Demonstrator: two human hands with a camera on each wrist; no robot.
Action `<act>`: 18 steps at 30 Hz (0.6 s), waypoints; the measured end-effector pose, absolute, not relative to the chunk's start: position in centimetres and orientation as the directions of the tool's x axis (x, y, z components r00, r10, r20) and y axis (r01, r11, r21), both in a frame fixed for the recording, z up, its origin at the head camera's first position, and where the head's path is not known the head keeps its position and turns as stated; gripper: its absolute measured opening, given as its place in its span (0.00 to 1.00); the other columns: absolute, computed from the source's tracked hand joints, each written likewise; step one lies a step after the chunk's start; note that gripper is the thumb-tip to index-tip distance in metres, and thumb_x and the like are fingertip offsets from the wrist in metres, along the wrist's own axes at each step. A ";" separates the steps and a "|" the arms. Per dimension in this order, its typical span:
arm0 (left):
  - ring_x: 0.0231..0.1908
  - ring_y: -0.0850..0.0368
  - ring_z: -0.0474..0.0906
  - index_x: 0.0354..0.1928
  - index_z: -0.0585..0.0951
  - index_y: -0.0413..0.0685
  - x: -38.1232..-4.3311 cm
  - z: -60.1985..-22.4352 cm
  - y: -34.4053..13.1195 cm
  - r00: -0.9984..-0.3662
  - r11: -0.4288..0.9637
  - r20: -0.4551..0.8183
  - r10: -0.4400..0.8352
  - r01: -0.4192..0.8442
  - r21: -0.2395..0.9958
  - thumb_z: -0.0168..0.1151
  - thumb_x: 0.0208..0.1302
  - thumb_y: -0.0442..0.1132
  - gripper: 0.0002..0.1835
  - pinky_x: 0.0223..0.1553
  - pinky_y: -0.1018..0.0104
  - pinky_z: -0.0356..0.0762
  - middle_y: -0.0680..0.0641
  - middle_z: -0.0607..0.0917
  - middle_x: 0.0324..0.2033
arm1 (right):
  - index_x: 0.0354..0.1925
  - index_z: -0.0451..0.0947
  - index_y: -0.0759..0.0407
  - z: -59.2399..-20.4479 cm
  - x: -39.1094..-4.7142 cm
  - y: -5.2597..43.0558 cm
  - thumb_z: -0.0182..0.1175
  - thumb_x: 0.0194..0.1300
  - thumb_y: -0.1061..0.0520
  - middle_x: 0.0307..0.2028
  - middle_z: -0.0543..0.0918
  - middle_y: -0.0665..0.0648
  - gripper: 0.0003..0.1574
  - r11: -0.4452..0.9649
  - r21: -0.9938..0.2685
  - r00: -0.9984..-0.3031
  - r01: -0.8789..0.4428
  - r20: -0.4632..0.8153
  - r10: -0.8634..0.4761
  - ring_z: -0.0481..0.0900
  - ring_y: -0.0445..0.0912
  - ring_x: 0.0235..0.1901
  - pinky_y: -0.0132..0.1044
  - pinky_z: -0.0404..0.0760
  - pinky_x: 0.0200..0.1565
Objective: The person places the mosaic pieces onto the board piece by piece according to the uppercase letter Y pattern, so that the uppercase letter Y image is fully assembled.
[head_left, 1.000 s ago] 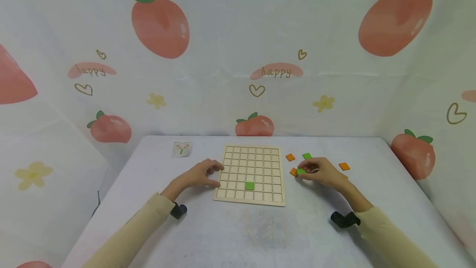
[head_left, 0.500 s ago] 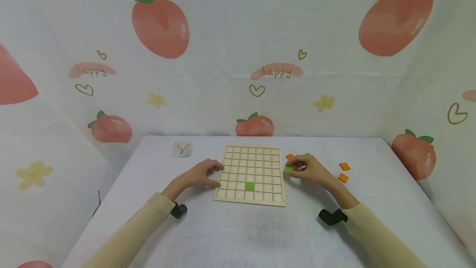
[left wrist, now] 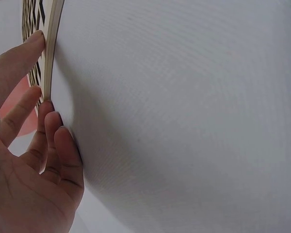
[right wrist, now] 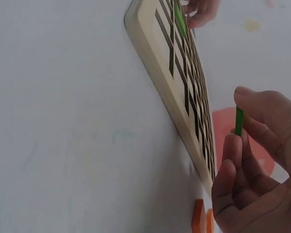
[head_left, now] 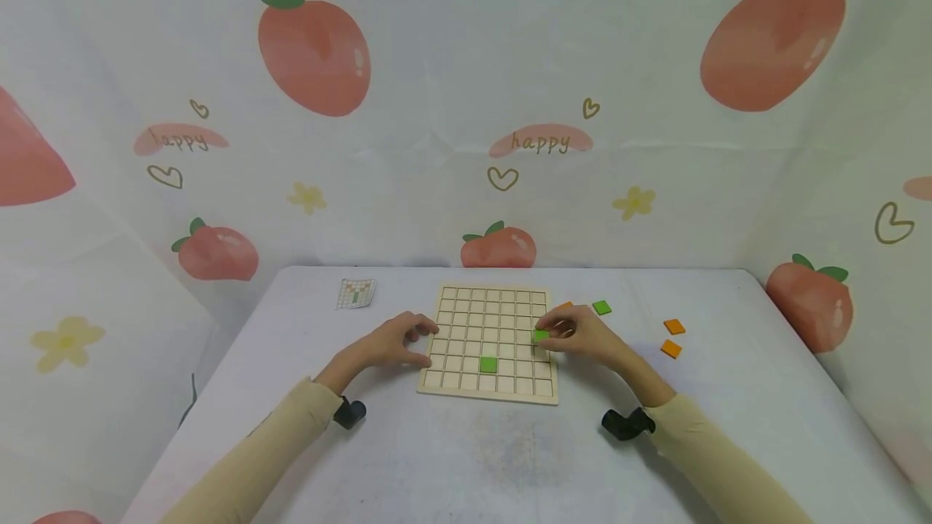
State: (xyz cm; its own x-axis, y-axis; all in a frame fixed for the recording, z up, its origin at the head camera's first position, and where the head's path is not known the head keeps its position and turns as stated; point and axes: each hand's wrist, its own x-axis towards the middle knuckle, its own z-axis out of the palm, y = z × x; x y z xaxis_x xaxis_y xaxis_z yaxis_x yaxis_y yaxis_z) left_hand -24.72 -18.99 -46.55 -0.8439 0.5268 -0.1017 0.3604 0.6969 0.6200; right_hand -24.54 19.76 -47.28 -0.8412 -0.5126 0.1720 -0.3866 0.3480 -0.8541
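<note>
A square wooden grid board (head_left: 495,398) lies on the table, with one green tile (head_left: 489,365) in a cell near its front. My right hand (head_left: 586,335) pinches a second green tile (head_left: 540,336) between thumb and fingertips, over the board's right edge. The right wrist view shows that tile (right wrist: 239,121) edge-on, held apart from the board. At the board's left edge rests my left hand (head_left: 393,340), fingers spread and loosely bent. Its thumb and fingertips (left wrist: 35,38) touch the rim in the left wrist view.
Right of the board lie a green tile (head_left: 602,307) and two orange tiles, one farther (head_left: 674,327) and one nearer (head_left: 671,348). Another orange tile (head_left: 566,305) is partly hidden behind my right hand. A small printed grid card (head_left: 356,293) lies at the back left.
My right hand has carried the green tile leftward from the loose tiles to above the board's right edge. My left hand has stayed at the left rim.
</note>
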 end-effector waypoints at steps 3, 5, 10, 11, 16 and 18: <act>0.49 0.50 0.74 0.61 0.78 0.45 -24.7 -46.6 -19.0 -0.842 0.692 -0.099 0.531 0.363 0.624 0.78 0.57 0.40 0.30 0.53 0.52 0.73 0.46 0.78 0.52 | 0.45 0.85 0.65 -47.5 -24.8 19.1 0.75 0.58 0.63 0.39 0.84 0.58 0.16 0.329 -0.855 -0.825 -0.401 0.181 -0.535 0.81 0.48 0.35 0.37 0.80 0.43; 0.49 0.50 0.74 0.61 0.78 0.45 -24.7 -46.6 -19.0 -0.840 0.690 -0.096 0.534 0.368 0.624 0.78 0.57 0.40 0.30 0.53 0.52 0.73 0.46 0.78 0.52 | 0.44 0.85 0.65 -47.5 -24.9 18.6 0.75 0.58 0.63 0.38 0.85 0.58 0.15 0.320 -0.857 -0.819 -0.405 0.184 -0.544 0.81 0.47 0.34 0.37 0.80 0.42; 0.48 0.51 0.74 0.61 0.78 0.44 -24.7 -46.6 -19.0 -0.836 0.688 -0.087 0.541 0.380 0.618 0.78 0.57 0.40 0.30 0.53 0.53 0.73 0.47 0.78 0.52 | 0.44 0.85 0.65 -47.7 -25.1 17.2 0.76 0.58 0.63 0.34 0.83 0.56 0.15 0.298 -0.868 -0.812 -0.398 0.182 -0.554 0.79 0.47 0.33 0.36 0.79 0.40; 0.48 0.51 0.74 0.60 0.78 0.45 -24.7 -46.6 -19.0 -0.837 0.689 -0.087 0.541 0.381 0.617 0.78 0.57 0.41 0.30 0.53 0.53 0.73 0.47 0.78 0.52 | 0.44 0.85 0.65 -47.7 -25.1 16.9 0.76 0.58 0.63 0.34 0.82 0.55 0.16 0.295 -0.869 -0.811 -0.397 0.181 -0.557 0.78 0.47 0.33 0.35 0.78 0.39; 0.48 0.51 0.74 0.60 0.78 0.45 -24.8 -46.7 -19.1 -0.834 0.685 -0.088 0.544 0.382 0.621 0.78 0.57 0.41 0.30 0.53 0.52 0.73 0.47 0.78 0.52 | 0.42 0.86 0.65 -47.8 -25.1 15.7 0.76 0.57 0.64 0.31 0.82 0.53 0.14 0.282 -0.849 -0.784 -0.446 0.220 -0.580 0.78 0.45 0.31 0.35 0.78 0.36; 0.48 0.51 0.74 0.60 0.78 0.45 -24.9 -46.7 -19.1 -0.833 0.682 -0.088 0.546 0.380 0.625 0.78 0.57 0.41 0.30 0.53 0.53 0.73 0.47 0.78 0.52 | 0.42 0.86 0.66 -47.8 -25.1 15.3 0.76 0.57 0.64 0.32 0.83 0.54 0.14 0.280 -0.838 -0.775 -0.468 0.236 -0.587 0.78 0.44 0.31 0.35 0.79 0.37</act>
